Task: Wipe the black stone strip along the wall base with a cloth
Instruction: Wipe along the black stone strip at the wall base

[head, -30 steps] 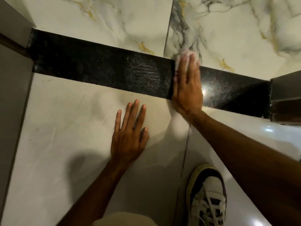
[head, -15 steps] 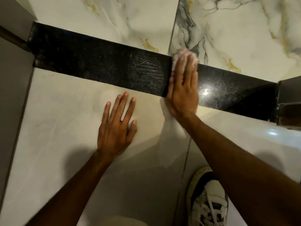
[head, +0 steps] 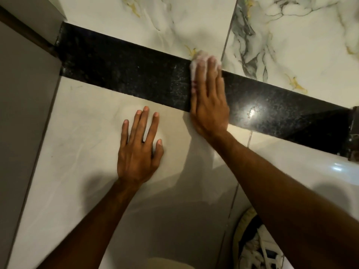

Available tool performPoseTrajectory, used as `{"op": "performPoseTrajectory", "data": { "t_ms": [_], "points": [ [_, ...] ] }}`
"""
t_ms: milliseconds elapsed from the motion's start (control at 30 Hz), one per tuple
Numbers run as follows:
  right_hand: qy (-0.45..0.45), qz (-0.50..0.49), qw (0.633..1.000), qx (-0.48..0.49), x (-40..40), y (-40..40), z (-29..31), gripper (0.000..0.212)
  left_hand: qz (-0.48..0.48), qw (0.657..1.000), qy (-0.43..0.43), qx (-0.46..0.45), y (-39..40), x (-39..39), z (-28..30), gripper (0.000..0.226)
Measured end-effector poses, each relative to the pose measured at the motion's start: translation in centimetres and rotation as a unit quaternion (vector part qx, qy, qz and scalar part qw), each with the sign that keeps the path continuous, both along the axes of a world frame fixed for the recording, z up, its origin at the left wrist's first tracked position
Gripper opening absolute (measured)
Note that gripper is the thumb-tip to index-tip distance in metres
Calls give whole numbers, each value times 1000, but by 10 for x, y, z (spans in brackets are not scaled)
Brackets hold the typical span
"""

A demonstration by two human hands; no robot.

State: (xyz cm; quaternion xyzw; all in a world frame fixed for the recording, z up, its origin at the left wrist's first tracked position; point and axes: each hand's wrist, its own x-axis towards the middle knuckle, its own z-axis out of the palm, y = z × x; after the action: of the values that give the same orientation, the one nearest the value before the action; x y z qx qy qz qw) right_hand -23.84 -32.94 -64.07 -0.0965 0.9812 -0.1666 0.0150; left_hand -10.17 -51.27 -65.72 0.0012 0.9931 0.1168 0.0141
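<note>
The black stone strip [head: 124,72] runs slantwise across the view between the marble wall tiles and the pale floor. My right hand [head: 208,100] lies flat across the strip and presses a white cloth [head: 198,60] against it; the cloth peeks out past the fingertips and along the hand's left edge. Left of that hand the strip looks dull and smeared, and to the right it is glossy with a light glint. My left hand [head: 138,148] rests flat on the floor tile below the strip, fingers spread, holding nothing.
A grey panel and dark frame [head: 23,78] border the strip's left end. A dark fitting [head: 354,133] stands at its right end. My shoe [head: 258,247] is on the floor at the lower right. Veined marble tiles [head: 291,35] cover the wall above.
My right hand and the cloth have slid left along the strip, off the wall tile joint. My left hand has shifted on the floor. The view has swung.
</note>
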Motion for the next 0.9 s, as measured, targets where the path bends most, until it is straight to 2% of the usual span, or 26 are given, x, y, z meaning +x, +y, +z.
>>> {"op": "performPoseTrajectory", "data": {
  "t_ms": [67,133,200,300,367,467,533,600,667,800,833,900],
  "points": [
    [-5,77,997,2,21,4,1,62,3,1000,4,6,1,-1,2,67],
    [-17,92,996,8,47,22,5,62,1,1000,6,18,1,-1,3,67],
    [-20,47,999,3,60,36,6,62,1,1000,14,24,1,0,1,66],
    [6,-68,998,8,36,22,5,62,0,999,25,26,-1,1,-4,66],
    [-2,-79,997,7,7,-2,3,64,-3,999,30,26,-2,2,-7,65],
    [-16,43,999,-12,-8,-33,0,65,-9,999,28,26,-3,2,-8,65],
    [-16,125,992,-15,14,-31,3,64,-10,999,29,31,-4,3,-7,64],
    [-19,163,986,3,45,-9,4,64,-1,999,32,37,-4,3,-5,64],
    [-25,129,991,12,63,16,5,64,12,998,34,47,-3,3,-4,65],
    [10,-62,998,4,31,1,4,63,14,998,40,50,-3,3,-9,67],
    [10,-78,997,-6,16,-12,3,63,12,998,37,49,-4,4,-10,68],
    [-3,-46,999,-18,-7,-41,3,64,13,999,22,47,-6,4,-11,70]
  ]
}}
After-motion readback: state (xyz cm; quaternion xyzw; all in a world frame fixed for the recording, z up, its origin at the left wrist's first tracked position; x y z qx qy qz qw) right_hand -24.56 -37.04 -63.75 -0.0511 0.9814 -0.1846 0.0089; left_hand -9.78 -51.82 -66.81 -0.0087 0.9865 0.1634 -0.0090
